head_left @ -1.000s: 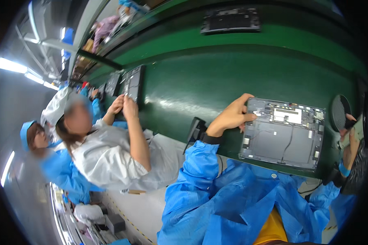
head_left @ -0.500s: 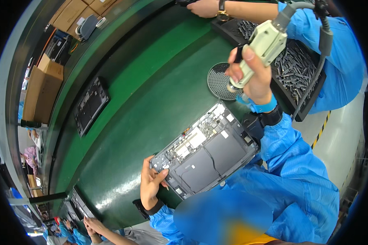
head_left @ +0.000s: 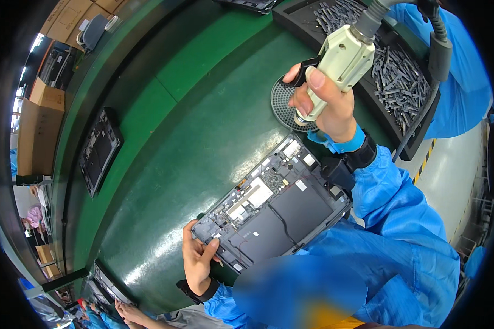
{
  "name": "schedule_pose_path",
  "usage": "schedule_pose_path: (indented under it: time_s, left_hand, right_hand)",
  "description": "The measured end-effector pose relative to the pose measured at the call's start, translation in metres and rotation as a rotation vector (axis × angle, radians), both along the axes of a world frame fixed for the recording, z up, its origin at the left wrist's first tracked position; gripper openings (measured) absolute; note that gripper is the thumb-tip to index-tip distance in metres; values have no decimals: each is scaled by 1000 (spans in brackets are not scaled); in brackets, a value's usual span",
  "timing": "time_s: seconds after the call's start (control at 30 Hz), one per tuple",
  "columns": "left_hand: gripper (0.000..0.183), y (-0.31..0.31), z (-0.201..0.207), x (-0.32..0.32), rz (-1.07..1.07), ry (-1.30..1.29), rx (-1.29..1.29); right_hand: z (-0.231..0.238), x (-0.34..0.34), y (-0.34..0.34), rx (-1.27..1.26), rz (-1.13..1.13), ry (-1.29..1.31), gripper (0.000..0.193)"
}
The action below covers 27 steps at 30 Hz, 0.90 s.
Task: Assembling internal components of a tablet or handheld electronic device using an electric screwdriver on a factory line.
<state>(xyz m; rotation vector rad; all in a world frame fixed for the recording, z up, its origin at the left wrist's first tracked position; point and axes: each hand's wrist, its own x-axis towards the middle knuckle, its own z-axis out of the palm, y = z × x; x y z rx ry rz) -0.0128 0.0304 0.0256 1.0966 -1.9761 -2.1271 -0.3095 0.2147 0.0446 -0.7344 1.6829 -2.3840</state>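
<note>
My left hand (head_left: 199,257) grips the near-left corner of an opened tablet (head_left: 291,211), thumb on top and fingers beneath. The tablet lies tilted before me, with its circuit board and dark battery cells exposed. My right hand (head_left: 335,109) is wrapped round a cream electric screwdriver (head_left: 340,60), its tip pointing down and left, away from the tablet. Below that tip, partly hidden by my hand, sits a round grey dish (head_left: 281,104) covered in small holes.
A black tray (head_left: 403,129) of dark strip-shaped parts stands at the right, beside a person in blue (head_left: 464,82). Another opened device (head_left: 100,151) lies on the green bench (head_left: 164,164) at left. Another person's hands (head_left: 129,313) hold a device (head_left: 112,282) at lower left.
The screwdriver and my right hand have shifted slightly left in view. The tablet and my left hand also sit a little further left. The neighbour's arm at the top has left view.
</note>
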Motion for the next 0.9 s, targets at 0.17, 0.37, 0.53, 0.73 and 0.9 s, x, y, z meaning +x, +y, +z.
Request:
schedule_pose_path:
  time_s: [0.17, 0.37, 0.53, 0.73, 0.9]
  left_hand:
    - [58, 1, 2, -2, 3, -4, 0]
    - [57, 2, 4, -6, -3, 5, -11]
    - [57, 2, 3, -4, -31, 1, -34]
    - [60, 0, 1, 2, -63, -87, -61]
    - [59, 1, 0, 4, -72, 11, -65]
  right_hand:
    - [2, -1, 0, 48, -7, -17, 42]
    - [0, -2, -1, 61, -10, -36, 42]
    - [-1, -2, 0, 63, 1, -22, 41]
    - [-30, -15, 1, -190, 91, 22, 40]
    - [17, -19, 48, -214, 469, -61, 52]
